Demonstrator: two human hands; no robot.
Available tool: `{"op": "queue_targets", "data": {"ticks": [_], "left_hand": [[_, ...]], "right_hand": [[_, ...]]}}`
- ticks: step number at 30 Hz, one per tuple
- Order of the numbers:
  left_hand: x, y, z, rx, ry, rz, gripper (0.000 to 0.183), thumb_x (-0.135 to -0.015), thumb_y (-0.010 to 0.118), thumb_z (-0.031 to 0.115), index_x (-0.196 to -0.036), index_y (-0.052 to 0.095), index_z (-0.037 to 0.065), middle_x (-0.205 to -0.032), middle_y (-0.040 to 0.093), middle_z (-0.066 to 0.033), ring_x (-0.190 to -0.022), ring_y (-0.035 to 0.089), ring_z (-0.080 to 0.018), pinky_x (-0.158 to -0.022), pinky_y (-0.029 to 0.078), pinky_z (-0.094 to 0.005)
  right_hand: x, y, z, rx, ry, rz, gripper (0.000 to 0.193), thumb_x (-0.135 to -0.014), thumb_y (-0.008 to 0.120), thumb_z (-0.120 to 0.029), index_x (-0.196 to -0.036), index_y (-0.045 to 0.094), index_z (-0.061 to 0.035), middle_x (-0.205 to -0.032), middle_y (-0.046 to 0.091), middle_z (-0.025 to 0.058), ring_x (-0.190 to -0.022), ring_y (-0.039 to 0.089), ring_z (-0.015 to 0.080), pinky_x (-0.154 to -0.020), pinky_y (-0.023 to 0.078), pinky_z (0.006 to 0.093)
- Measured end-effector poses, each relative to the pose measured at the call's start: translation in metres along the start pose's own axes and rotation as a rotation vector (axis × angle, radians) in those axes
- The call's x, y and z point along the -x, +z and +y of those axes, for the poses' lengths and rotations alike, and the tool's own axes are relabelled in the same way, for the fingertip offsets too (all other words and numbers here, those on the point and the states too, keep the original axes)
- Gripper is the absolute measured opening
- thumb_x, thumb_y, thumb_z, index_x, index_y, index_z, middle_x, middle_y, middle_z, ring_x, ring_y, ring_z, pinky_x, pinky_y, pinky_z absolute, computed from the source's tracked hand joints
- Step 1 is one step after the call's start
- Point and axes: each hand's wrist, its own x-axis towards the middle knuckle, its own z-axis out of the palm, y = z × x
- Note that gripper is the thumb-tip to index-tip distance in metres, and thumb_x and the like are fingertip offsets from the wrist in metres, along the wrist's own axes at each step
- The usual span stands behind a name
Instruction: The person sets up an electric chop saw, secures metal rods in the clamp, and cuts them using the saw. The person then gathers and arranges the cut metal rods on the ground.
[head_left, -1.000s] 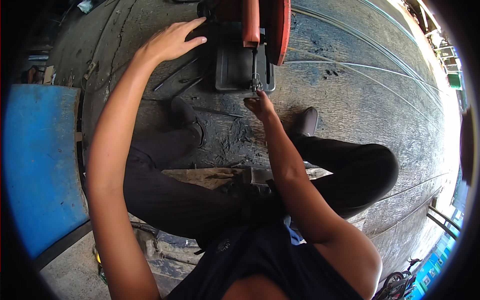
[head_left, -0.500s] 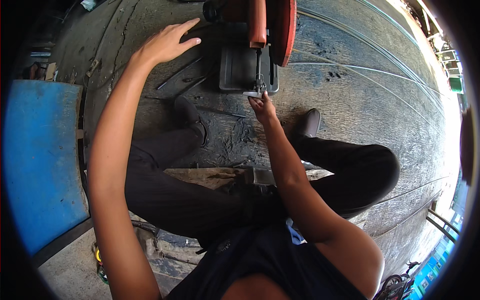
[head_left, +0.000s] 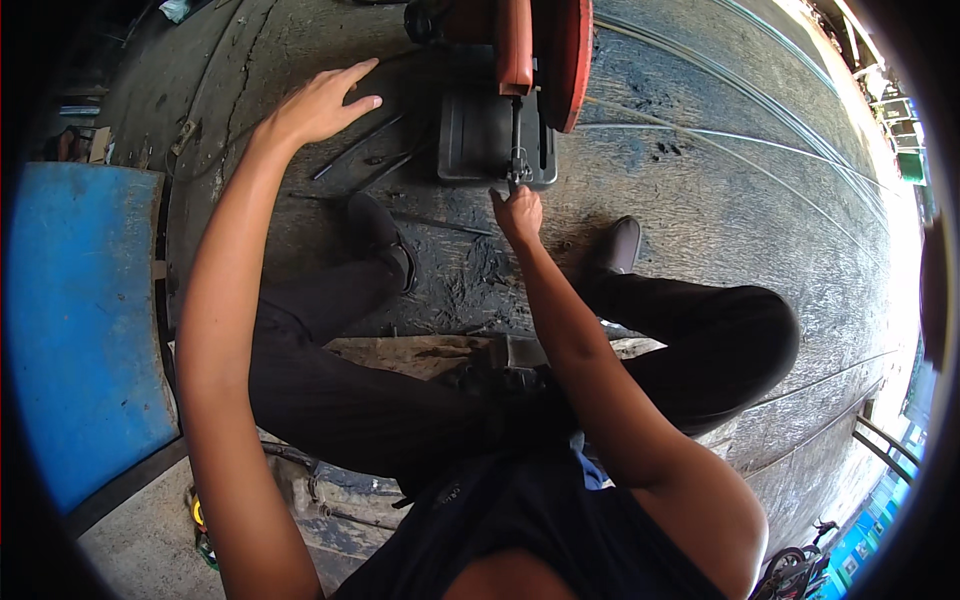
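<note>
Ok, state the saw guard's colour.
The saw guard is red, seen best in the head view.

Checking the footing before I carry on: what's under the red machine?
A dark, flat base, on the stained floor, shows partly below the red machine. The machine's body covers the base's far part, so anything there cannot be seen.

Room lies between the left hand [head_left: 316, 108] and the grey base [head_left: 472, 145], above dark rods [head_left: 357, 147]. An orange arm [head_left: 515, 55] and red guard [head_left: 577, 70] block the base's far end. A gap separates right hand [head_left: 519, 214] and right boot [head_left: 621, 243].
</note>
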Motion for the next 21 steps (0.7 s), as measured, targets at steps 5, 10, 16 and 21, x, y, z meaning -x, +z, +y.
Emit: {"op": "queue_targets", "data": {"ticks": [5,10,16,21], "left_hand": [[0.003,0.002,-0.009,0.006,-0.063,-0.050,0.065,-0.091,0.059,0.044,-0.145,0.040,0.016,-0.127,0.058,-0.0210,-0.118,0.055,-0.0350,-0.100,0.044,-0.0461],[0.006,0.002,-0.015,0.001,-0.100,-0.074,0.065,-0.090,0.060,0.043,-0.145,0.041,0.015,-0.124,0.059,-0.0215,-0.118,0.055,-0.0349,-0.099,0.044,-0.0445],[0.006,0.016,-0.036,0.013,-0.086,-0.060,0.064,-0.090,0.060,0.043,-0.144,0.042,0.014,-0.121,0.060,-0.0230,-0.115,0.056,-0.0364,-0.098,0.044,-0.0452],[0.002,0.019,-0.025,0.011,-0.115,-0.075,0.065,-0.089,0.061,0.043,-0.144,0.042,0.014,-0.121,0.060,-0.0239,-0.116,0.056,-0.0364,-0.099,0.044,-0.0448]], "right_hand": [[-0.017,0.021,0.036,-1.113,0.446,-0.273,0.056,-0.094,0.057,-0.043,-0.118,0.054,0.0069,-0.110,0.063,0.0280,-0.098,0.065,0.0402,-0.087,0.055,0.0442],[-0.015,0.051,0.032,-2.196,0.887,-0.177,0.060,-0.103,0.031,-0.046,-0.128,0.036,0.0086,-0.111,0.057,0.0289,-0.106,0.059,0.0399,-0.093,0.055,0.0439],[0.002,0.036,0.013,-0.405,0.419,0.268,0.053,-0.079,0.069,-0.023,-0.116,0.045,0.0067,-0.113,0.054,0.0338,-0.111,0.054,0.0481,-0.094,0.048,0.0509],[0.005,0.004,0.000,-0.097,0.003,0.138,0.045,-0.080,0.071,-0.033,-0.099,0.060,0.0067,-0.094,0.062,0.0293,-0.093,0.061,0.0463,-0.082,0.051,0.0501]]}}
